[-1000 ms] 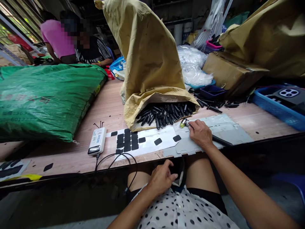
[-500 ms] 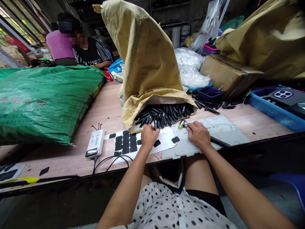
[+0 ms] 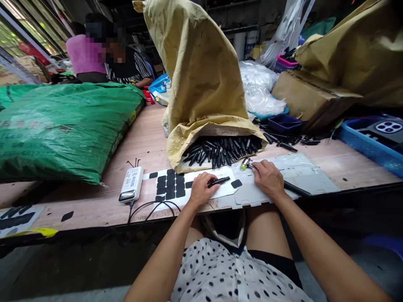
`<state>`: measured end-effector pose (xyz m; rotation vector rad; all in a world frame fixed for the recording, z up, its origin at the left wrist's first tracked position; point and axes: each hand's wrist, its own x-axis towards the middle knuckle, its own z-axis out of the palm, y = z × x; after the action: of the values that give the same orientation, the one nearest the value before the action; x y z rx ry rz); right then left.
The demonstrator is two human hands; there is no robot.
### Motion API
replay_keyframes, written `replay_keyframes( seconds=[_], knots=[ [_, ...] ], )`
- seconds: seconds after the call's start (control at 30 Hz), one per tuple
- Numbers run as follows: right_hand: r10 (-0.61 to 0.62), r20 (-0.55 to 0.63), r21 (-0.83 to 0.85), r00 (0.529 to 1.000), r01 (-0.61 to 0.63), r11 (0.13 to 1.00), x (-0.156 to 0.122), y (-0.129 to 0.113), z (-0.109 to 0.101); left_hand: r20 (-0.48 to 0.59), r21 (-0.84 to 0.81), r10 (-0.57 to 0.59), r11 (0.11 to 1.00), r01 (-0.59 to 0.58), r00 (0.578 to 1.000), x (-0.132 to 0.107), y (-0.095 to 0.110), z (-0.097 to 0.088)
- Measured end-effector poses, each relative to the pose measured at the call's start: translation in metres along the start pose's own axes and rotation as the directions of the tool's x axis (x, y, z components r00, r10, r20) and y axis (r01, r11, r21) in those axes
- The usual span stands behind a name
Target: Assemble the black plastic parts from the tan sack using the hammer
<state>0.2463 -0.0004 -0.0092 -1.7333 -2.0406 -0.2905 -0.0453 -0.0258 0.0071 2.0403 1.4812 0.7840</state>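
My left hand (image 3: 201, 192) is closed on a slim black pen-like piece (image 3: 219, 182), which lies nearly level above the white sheet (image 3: 225, 174). In my right hand (image 3: 269, 178) is a small hammer (image 3: 246, 163), with a metal head and a yellow-green face; its black handle (image 3: 297, 188) runs out behind my wrist. Beneath that hand lies a grey board (image 3: 302, 172). Just beyond both hands, many similar black pieces (image 3: 225, 151) spill from the mouth of a tan sack (image 3: 201, 75). Black rounded stickers (image 3: 170, 184) are on the sheet left of my left hand.
A white power bank (image 3: 131, 184) with a black cable stands at left, before a bulging green sack (image 3: 63, 130). On the right are a blue basket (image 3: 371, 144), a dark blue tray (image 3: 285, 123) and a cardboard box (image 3: 311, 98). Two people (image 3: 126, 67) sit at the far left.
My left hand has drawn back from the pile toward me, bringing one black pen-like piece over the sheet. My right hand still grips the hammer. The view has shifted slightly.
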Motion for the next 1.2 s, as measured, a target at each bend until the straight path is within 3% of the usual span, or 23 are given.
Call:
replay_keyframes(
  seconds=[0.17, 0.27, 0.37, 0.5, 0.67, 0.77, 0.93, 1.1, 1.2],
  knots=[
    [-0.009, -0.048, 0.18, 0.999, 0.017, 0.983, 0.002, -0.01, -0.013, 0.019, -0.018, -0.018, 1.0, 0.019, 1.0, 0.001, 0.001, -0.001],
    [-0.057, -0.065, 0.428, 0.996, 0.08, 0.9, 0.0, -0.035, -0.027, 0.021, 0.002, -0.03, 1.0, 0.03, 0.999, 0.001, 0.002, 0.0],
    [-0.174, 0.019, 0.577, 0.984, 0.131, 0.806, -0.005, -0.062, -0.039, 0.014, 0.016, -0.044, 0.999, 0.044, 0.999, 0.001, 0.004, 0.0],
    [-0.207, 0.058, 0.593, 0.977, 0.134, 0.794, -0.011, -0.083, -0.044, 0.027, 0.008, -0.067, 0.998, 0.067, 0.997, 0.001, 0.006, -0.001],
    [-0.239, 0.052, 0.566, 0.97, 0.169, 0.807, -0.016, -0.09, -0.04, 0.031, 0.027, -0.079, 0.997, 0.078, 0.996, 0.002, 0.007, -0.001],
    [-0.275, 0.102, 0.492, 0.956, 0.191, 0.849, -0.017, -0.088, -0.039, 0.01, 0.034, -0.07, 0.997, 0.07, 0.997, 0.002, 0.006, 0.0],
    [-0.183, 0.031, 0.511, 0.983, 0.142, 0.848, -0.017, -0.081, -0.042, 0.008, -0.003, -0.071, 0.997, 0.071, 0.997, 0.001, 0.006, 0.001],
    [-0.192, 0.098, 0.479, 0.977, 0.123, 0.869, -0.021, -0.076, -0.044, 0.006, 0.006, -0.082, 0.997, 0.082, 0.997, 0.001, 0.003, 0.002],
    [-0.119, 0.049, 0.506, 0.992, 0.078, 0.859, -0.016, -0.069, -0.045, 0.016, 0.006, -0.066, 0.998, 0.066, 0.998, 0.001, 0.002, 0.001]
  ],
)
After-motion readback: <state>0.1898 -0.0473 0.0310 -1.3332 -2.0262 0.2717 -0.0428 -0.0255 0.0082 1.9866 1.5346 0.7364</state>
